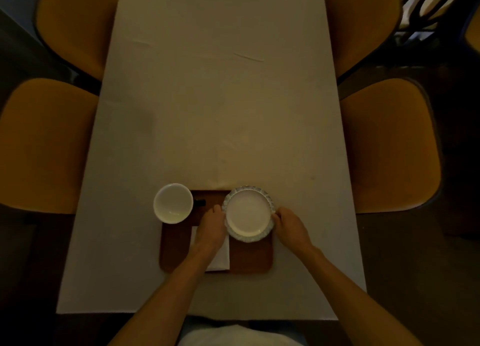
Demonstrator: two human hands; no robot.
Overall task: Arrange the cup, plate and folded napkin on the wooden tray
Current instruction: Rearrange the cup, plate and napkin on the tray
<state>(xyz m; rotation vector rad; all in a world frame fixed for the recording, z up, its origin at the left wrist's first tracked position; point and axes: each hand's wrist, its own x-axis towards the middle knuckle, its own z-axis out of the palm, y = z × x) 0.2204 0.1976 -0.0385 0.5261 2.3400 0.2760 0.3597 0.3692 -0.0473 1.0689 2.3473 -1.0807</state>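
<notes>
A brown wooden tray (249, 260) lies near the table's front edge. The white plate (248, 213) with a patterned rim sits over the tray's far right corner. My left hand (211, 228) grips its left rim and my right hand (288, 223) grips its right rim. A white cup (172, 202) with a dark handle stands at the tray's far left corner, empty. The folded white napkin (220, 257) lies in the tray's middle, mostly hidden under my left hand and wrist.
The table (215, 106) wears a pale cloth with a few creases. Two mustard-yellow chairs stand on the left (44, 143) and two on the right (392, 143). The floor around is dark.
</notes>
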